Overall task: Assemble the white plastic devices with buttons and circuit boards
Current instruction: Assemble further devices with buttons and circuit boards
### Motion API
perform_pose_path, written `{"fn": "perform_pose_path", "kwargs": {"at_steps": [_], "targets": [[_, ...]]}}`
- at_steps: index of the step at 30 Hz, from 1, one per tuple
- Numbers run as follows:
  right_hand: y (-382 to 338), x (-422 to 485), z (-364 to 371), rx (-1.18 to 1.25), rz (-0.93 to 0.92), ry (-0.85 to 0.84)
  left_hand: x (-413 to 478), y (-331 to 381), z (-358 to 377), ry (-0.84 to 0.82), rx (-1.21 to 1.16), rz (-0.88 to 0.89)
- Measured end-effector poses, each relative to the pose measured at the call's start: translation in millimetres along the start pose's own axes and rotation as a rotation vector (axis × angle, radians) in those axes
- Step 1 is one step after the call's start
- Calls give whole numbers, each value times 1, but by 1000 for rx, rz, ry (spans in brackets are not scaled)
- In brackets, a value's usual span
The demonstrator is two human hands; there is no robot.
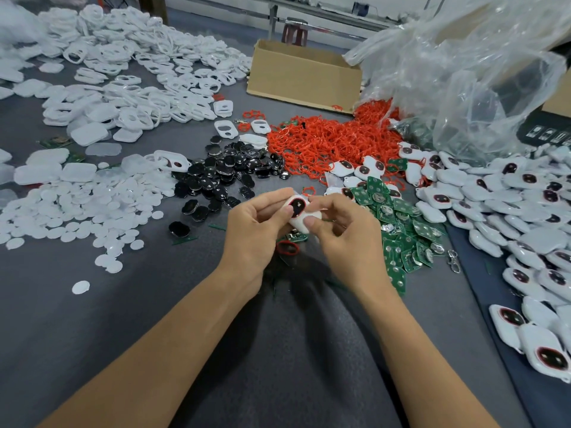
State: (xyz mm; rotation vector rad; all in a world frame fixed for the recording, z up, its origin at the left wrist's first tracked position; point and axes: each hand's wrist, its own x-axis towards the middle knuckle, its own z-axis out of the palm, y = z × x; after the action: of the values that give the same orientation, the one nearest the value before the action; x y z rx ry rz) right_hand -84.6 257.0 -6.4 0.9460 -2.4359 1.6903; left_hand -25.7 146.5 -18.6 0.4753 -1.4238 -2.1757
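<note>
- The white device is just above the middle of the view. Both hands hold it over the worktop, and its black button, rimmed in red, faces up.
- The step in hand looks like seating the button in the shell's opening. It is best done by pressing evenly all round the rim, not at one edge. The red edge should show the same width all the way round before a board goes in.
- The left hand is curled round the shell's left end. Its thumb tip lies on the button's edge and its fingers wrap behind.
- The right hand pinches the shell's right end, with the thumb on the white face and the index finger bent over the top.
- Both forearms come in from 6 o'clock and converge on the device.
- The green circuit boards lie close at 3 o'clock of the hands, an easy reach for the right hand.
- Spare black buttons are heaped at 10 o'clock and the red rings at 12 to 1 o'clock.
- One loose red ring lies at 6 o'clock, just under the hands.
- Devices that look finished are piled along the far 3 o'clock side.
</note>
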Motion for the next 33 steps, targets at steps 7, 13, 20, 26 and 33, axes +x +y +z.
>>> {"fn": "perform_pose_path", "kwargs": {"at_steps": [7, 13, 20, 26, 33], "targets": [[1, 0, -4, 429, 384, -261, -1, 1, 0, -129, 26, 19], [-3, 0, -4, 505, 367, -153, -2, 2, 0, -191, 41, 48], [-1, 0, -3, 461, 310, -155, -3, 3, -1, -179, 50, 68], [-4, 3, -11, 599, 356, -173, -3, 4, 1, -101, 77, 99], [2, 20, -58, 960, 437, 395, -2, 5, -4, -84, 149, 105]]}}
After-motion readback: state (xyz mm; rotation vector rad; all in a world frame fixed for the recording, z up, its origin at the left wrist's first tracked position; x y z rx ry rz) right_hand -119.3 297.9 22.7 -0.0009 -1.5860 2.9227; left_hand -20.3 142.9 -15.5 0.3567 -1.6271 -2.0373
